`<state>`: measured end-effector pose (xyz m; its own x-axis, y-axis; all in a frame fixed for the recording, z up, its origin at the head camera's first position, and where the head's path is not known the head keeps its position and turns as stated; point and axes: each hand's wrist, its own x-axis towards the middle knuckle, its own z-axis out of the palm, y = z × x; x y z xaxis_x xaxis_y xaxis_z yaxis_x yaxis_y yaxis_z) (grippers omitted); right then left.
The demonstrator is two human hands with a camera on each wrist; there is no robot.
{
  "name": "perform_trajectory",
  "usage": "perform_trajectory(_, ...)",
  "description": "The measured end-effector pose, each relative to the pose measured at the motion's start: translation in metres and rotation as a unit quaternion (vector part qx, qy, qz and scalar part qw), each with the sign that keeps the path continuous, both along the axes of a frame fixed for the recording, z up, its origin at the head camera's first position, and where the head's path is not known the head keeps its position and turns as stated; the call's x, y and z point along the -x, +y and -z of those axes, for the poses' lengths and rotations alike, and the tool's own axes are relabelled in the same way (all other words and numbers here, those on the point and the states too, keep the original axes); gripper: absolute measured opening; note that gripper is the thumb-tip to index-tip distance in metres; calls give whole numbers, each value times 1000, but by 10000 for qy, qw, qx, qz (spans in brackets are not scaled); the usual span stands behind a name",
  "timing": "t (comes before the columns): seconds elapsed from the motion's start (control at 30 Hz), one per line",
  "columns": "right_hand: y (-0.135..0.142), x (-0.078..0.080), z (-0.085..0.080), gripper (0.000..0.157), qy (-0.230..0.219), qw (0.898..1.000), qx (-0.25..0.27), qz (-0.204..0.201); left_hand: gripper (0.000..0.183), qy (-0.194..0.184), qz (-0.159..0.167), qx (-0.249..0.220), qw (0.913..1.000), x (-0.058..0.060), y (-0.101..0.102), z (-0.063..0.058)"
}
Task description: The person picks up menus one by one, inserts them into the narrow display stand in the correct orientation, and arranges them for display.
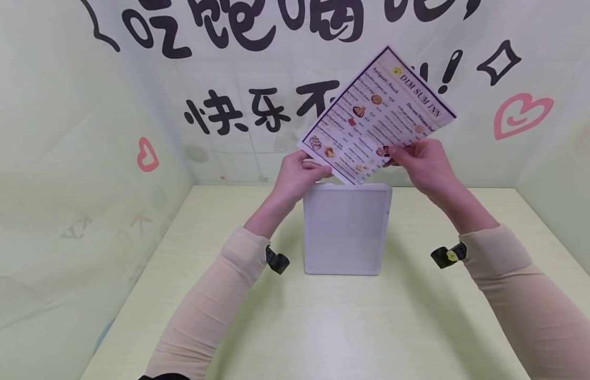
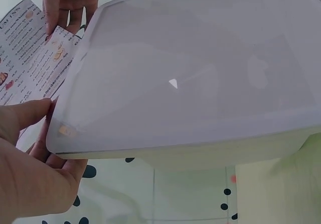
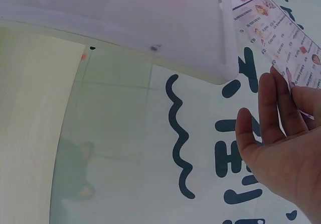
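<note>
A printed menu sheet (image 1: 375,116) headed "DIM SUM INN" is held tilted above an upright pale rectangular panel (image 1: 347,232). My left hand (image 1: 297,174) pinches the sheet near its lower left corner, beside the panel's top edge. At the sheet's lower right edge, my right hand (image 1: 425,163) grips it between thumb and fingers. The left wrist view shows the left thumb (image 2: 35,114) at the sheet and the panel's top edge, with the other fingers partly behind. In the right wrist view, the right hand (image 3: 286,148) pinches the sheet's edge, its little finger apart.
The panel stands on a light wooden table (image 1: 275,327) near its back edge. Behind it hangs a pale backdrop (image 1: 247,163) with black lettering and pink hearts. Small black cameras (image 1: 277,261) are strapped to both wrists.
</note>
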<state>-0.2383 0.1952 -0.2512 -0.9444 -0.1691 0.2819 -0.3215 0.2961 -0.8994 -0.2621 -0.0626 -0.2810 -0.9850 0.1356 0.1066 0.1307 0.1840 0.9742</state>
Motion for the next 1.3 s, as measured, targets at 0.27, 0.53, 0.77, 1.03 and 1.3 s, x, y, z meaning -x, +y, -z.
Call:
perform_trajectory(0.27, 6, 3, 5, 43, 86, 9999, 149, -1, 27, 121, 8, -442, 9990, 1, -2, -3)
perform_trajectory(0.53, 10, -2, 6, 44, -29, 10000, 8, 95, 23, 274, -52, -845, 9960, 0, -1, -5)
perform_trajectory(0.77, 10, -9, 4, 44, 23, 10000, 0, 60, 14, 367, -113, -880, 9954, -1, 0, -7)
perform_trajectory(1.03, 16, -7, 9, 44, -78, 10000, 5, 31, 17, 301, -82, -966, 9948, 0, 1, -4)
perform_trajectory(1.3, 22, -6, 11, 45, -116, 9991, -373, -138, 24, 312, -211, -1045, 9938, -1, 0, -7)
